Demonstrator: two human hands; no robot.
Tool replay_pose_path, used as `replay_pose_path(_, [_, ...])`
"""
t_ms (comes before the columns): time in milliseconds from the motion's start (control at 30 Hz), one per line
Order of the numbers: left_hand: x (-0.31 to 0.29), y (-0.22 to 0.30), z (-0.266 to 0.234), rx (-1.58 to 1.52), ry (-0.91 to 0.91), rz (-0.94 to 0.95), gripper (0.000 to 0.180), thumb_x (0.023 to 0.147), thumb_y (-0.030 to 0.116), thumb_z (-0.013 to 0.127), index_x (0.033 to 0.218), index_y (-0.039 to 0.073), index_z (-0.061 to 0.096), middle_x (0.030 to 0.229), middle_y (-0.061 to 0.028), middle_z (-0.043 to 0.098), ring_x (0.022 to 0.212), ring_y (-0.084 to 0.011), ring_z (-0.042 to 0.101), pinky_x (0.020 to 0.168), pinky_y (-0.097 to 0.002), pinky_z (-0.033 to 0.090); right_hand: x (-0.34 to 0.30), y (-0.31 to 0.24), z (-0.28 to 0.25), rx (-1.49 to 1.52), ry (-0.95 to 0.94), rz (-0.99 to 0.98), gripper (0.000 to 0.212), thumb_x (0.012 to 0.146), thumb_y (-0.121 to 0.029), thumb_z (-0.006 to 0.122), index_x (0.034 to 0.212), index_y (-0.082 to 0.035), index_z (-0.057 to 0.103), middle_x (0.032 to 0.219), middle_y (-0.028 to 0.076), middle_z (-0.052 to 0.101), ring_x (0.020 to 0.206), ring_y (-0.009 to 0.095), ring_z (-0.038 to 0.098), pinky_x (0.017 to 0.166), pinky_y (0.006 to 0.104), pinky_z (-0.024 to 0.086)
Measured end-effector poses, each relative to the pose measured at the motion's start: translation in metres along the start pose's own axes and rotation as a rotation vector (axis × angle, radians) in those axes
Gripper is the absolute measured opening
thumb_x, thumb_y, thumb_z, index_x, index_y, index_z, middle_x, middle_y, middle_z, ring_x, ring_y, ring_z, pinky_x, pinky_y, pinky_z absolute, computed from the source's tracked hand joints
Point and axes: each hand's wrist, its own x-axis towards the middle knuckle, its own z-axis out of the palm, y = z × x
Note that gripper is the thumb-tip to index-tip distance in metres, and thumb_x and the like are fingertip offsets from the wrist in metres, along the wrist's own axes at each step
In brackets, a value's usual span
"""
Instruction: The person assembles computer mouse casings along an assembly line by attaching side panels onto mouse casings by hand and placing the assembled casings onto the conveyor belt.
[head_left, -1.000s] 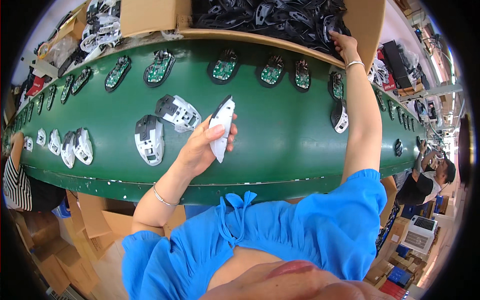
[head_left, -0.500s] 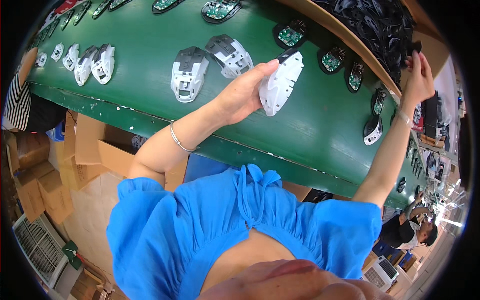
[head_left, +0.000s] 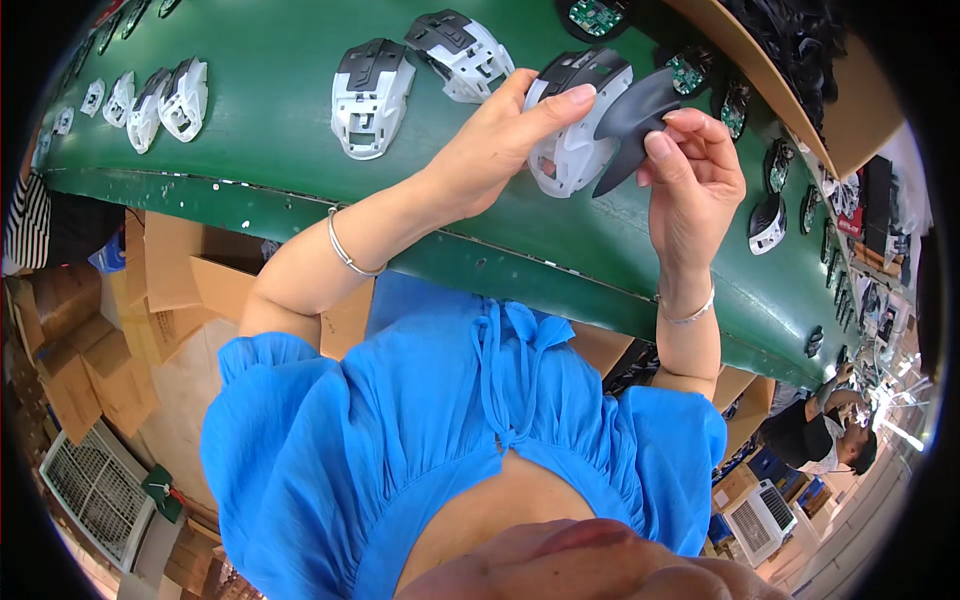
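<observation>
Cover (head_left: 640, 106) now near shell (head_left: 572, 158), right fingers (head_left: 703, 127) away from carton (head_left: 868, 108)

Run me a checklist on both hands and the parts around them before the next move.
1. Left hand gripping the white-and-black shell: ok.
2. Right hand holding the curved black piece: ok.
3. The curved black piece seated on the white-and-black shell: not ok; it is held at an angle by the shell's right side.
4. Those two parts touching: cannot tell from this view.
5. Two other shells lying on the green bench: ok.
</observation>
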Motion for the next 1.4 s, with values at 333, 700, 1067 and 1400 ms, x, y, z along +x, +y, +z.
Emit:
replay_pose_path(333, [-0.001, -0.001, -0.004, 0.039, 0.065, -0.025, 0.063, 0.084, 0.046, 0.063, 0.113, -0.004, 0.039, 0.100, -0.0088, 0.058, 0.090, -0.0108, 0.055, 0.069, -0.0246, 0.043, 0.002, 0.001, 0.001, -0.155, -0.102, 0.137, 0.041, 0.076, 0.002, 0.071, 0.111, 0.000, 0.049, 0.073, 0.003, 0.059, 0.063, 0.009, 0.058, 0.052, 0.0192, 0.047])
replay_pose_path(700, [-0.001, -0.004, 0.000, 0.175, 0.070, 0.049, 0.076, 0.072, 0.033, 0.078, 0.125, -0.004, 0.038, 0.108, -0.0111, 0.056, 0.095, -0.0147, 0.058, 0.074, -0.0258, 0.049, 0.003, -0.005, -0.006, -0.466, -0.150, 0.161, 0.040, 0.075, -0.001, 0.073, 0.110, 0.001, 0.053, 0.070, 0.002, 0.061, 0.063, 0.004, 0.055, 0.054, 0.0156, 0.044])
replay_pose_path(1067, [0.009, -0.008, -0.008, 0.233, 0.107, 0.116, 0.087, 0.067, 0.022, 0.081, 0.127, -0.009, 0.025, 0.111, -0.0199, 0.050, 0.101, -0.0241, 0.054, 0.084, -0.0327, 0.047, 0.004, 0.015, -0.006, -0.075, -0.094, 0.335, 0.046, 0.080, -0.013, 0.071, 0.116, 0.003, 0.047, 0.090, 0.010, 0.063, 0.079, 0.013, 0.062, 0.066, 0.0244, 0.052])
replay_pose_path(1400, [0.010, -0.008, -0.007, 0.107, -0.118, 0.071, 0.080, 0.077, 0.021, 0.074, 0.131, -0.003, 0.022, 0.115, -0.0107, 0.046, 0.107, -0.0138, 0.048, 0.087, -0.0263, 0.043, 0.004, 0.030, -0.027, 0.215, -0.048, 0.422, 0.028, 0.090, -0.011, 0.053, 0.114, 0.003, 0.051, 0.099, 0.011, 0.062, 0.087, 0.016, 0.063, 0.076, 0.0330, 0.055])
